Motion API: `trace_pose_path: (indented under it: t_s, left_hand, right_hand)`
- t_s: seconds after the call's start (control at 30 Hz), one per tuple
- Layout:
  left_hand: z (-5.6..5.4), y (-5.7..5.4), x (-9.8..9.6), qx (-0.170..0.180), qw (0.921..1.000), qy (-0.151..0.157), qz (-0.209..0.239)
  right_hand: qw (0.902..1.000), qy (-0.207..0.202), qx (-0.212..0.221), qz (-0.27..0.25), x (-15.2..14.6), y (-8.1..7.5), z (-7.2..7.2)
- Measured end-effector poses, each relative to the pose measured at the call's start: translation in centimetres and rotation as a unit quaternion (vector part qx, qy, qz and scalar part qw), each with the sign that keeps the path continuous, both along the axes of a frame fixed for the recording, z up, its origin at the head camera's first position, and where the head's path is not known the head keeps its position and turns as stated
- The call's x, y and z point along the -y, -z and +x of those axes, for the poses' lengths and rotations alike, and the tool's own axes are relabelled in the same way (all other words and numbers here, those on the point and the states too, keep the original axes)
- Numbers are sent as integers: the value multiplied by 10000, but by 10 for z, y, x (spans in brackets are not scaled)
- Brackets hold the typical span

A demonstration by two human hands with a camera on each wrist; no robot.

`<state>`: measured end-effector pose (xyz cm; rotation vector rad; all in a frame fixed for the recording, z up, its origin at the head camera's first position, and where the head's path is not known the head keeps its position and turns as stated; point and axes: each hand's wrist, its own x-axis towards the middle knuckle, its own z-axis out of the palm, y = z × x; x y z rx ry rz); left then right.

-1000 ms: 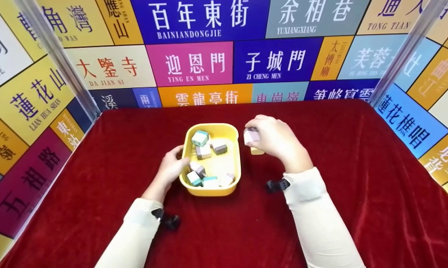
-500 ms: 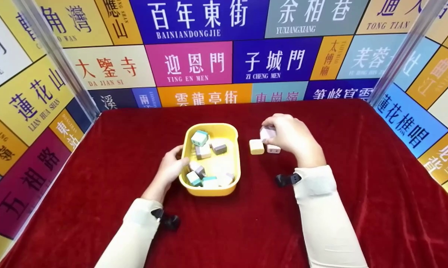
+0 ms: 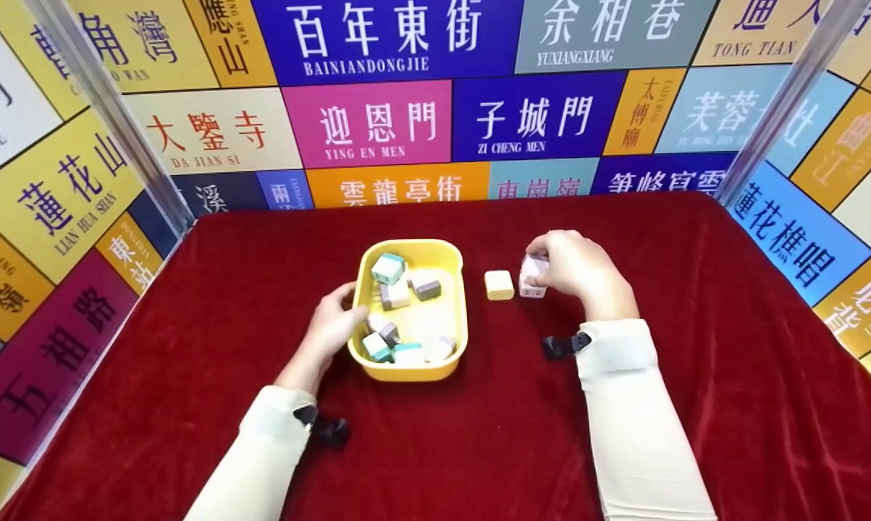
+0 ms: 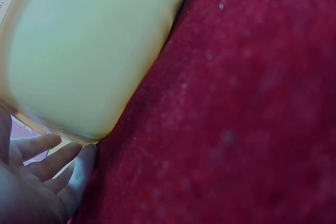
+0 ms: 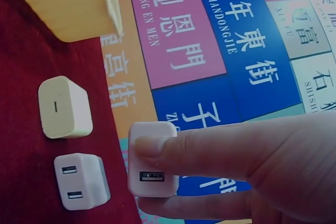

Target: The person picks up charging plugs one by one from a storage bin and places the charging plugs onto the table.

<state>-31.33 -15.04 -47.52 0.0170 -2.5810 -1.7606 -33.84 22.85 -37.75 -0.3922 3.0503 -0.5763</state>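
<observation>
My right hand (image 3: 580,269) pinches a pale lavender USB charger plug (image 5: 140,163) between thumb and fingers. One USB port shows on its face in the right wrist view. Just below it in the head view is a pinkish-white two-port charger plug (image 5: 79,182), partly covered by the held one. To its left on the cloth stands a cream-yellow charger plug (image 3: 499,285) with a single small slot. My left hand (image 3: 337,318) holds the left side of a yellow plastic box (image 3: 461,325), thumb at the rim and fingers along the outer wall.
Several charger plugs (image 3: 388,269) in teal, white and grey lie inside the box. Dark red cloth (image 3: 493,434) covers the table. Printed panels (image 3: 366,123) stand behind and at both sides, with clear corner posts (image 3: 790,101).
My right hand has moved right from beside the box with the lavender charger plug, then lowered to the pinkish two-port one. My left hand and the box have stayed in place.
</observation>
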Motion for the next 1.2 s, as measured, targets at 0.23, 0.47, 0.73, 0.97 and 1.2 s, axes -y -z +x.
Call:
trace_pose_path:
  t_s: [0.23,0.47,0.73,0.97,1.2]
  left_hand:
    - [0,0,-1,-11,10000,22,-39]
    - [0,0,-1,-13,10000,44,-19]
    - [3,-2,8,56,10000,-40,-65]
    - [0,-2,3,90,9999,49,-4]
    - [1,0,2,54,10000,35,-26]
  right_hand:
    - [9997,40,164,-167,-9,8,-3]
    - [9981,44,369,-488,-22,13,-3]
    - [9956,-98,500,-781,-25,21,-10]
    - [9958,106,518,-749,-37,22,-9]
    - [9959,333,521,-666,-38,25,-9]
